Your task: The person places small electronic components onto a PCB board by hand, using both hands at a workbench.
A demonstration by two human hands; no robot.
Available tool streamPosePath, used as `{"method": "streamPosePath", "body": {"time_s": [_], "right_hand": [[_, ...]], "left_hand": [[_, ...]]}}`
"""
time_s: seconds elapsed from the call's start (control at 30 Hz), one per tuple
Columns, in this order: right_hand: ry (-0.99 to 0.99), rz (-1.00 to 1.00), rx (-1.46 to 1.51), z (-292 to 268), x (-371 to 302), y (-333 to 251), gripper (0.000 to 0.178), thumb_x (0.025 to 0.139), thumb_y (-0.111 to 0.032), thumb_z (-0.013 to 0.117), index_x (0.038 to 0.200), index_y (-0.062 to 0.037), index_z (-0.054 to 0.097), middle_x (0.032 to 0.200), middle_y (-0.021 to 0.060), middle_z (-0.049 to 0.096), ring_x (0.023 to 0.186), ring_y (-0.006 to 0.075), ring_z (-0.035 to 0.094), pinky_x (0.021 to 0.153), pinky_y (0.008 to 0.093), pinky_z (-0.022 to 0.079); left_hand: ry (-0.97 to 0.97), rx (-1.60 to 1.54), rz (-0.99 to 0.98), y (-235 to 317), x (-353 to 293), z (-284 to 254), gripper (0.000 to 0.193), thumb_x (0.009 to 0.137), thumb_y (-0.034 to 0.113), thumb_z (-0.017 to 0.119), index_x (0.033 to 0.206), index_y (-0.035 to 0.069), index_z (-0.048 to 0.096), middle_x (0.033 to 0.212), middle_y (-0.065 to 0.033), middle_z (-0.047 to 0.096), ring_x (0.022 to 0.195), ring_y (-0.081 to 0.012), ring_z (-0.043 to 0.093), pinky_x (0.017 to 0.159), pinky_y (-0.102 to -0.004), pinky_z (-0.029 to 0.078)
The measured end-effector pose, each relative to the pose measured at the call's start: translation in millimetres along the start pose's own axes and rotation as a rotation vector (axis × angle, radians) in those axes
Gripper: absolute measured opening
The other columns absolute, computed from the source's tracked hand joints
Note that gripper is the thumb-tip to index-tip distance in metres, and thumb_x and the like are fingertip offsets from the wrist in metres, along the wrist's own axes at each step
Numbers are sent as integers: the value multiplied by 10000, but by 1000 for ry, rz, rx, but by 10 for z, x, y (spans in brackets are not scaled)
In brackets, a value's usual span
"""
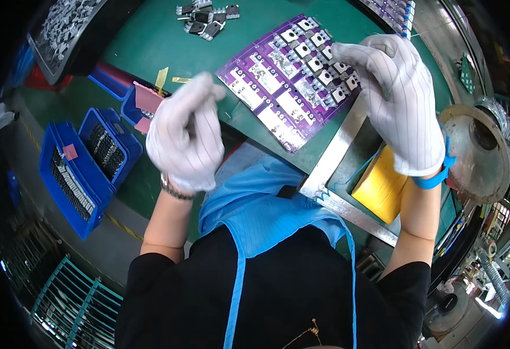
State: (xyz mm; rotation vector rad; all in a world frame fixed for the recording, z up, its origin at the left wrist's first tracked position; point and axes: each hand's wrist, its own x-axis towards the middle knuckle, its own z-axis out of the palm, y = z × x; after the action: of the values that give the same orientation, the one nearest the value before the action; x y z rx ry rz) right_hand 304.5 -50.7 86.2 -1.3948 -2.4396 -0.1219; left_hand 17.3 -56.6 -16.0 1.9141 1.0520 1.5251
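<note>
A purple circuit board panel [281, 93] lies tilted on the green table. Black and silver transistors [315, 64] stand in rows over its right part, while bare silvery pads [266, 77] show on its left part. My right hand [397, 104], in a white striped glove, is over the board's right edge with its fingers bent together at the transistors. What is between those fingertips is hidden. Left of the board, my left hand [186, 136] is gloved too and held above the table's near edge. Its fingers are curled into a pinch, and any small part in it cannot be made out.
Loose transistors [207, 18] lie in a pile at the far side. A black tray [63, 41] of parts stands far left, with blue bins [71, 180] below it. A metal bar frame [336, 151] and a yellow block [381, 185] sit near my right forearm.
</note>
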Motion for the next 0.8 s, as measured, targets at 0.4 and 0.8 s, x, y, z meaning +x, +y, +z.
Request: {"method": "streamPosePath", "body": {"time_s": [0.4,0.8], "right_hand": [[104,554,450,73,-219,-440,341,1041,-39,621,1380,-74,614,1167,138,775,981,312,793,820,365,619],[125,371,289,226,-290,-436,397,1074,-35,596,1471,-37,575,1190,140,791,824,154,716,751,273,564]], "left_hand": [[-243,573,294,460,198,590,294,856,225,846,1126,137,770,1052,-84,648,927,-289,641,809,-404,540],[-184,594,255,414,255,702,227,836,237,866,997,139,740,894,-64,603,820,-286,617,705,-400,519]]}}
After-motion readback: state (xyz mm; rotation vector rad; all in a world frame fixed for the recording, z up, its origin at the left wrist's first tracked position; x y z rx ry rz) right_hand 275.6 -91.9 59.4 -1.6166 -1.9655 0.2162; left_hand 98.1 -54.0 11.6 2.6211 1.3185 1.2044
